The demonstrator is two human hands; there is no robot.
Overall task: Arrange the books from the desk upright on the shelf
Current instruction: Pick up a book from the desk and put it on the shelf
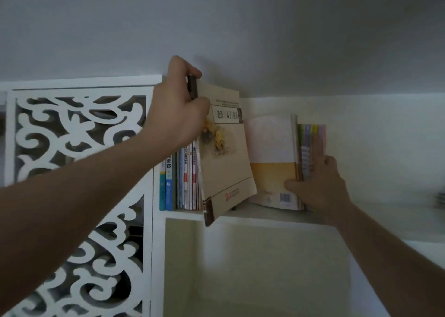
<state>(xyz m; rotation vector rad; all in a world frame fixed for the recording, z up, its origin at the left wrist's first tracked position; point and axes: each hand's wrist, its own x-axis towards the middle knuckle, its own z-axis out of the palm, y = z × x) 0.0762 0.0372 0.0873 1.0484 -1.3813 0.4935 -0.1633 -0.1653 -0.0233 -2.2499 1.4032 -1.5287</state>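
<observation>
On the white wooden shelf (pixel 252 214), the left hand (pixel 179 107) grips a tilted beige paperback book (pixel 226 153), fingers curled round its spine. The right hand (pixel 317 184) pinches several thin upright books (pixel 310 148).

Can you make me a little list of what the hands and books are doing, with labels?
left hand: grips the top of the beige book at its spine
beige book: tilted, bottom corner hanging past the shelf edge
right hand: holds the group of books on the right
row of books: standing upright at the left end of the shelf
carved white panel: left of the shelf
</observation>
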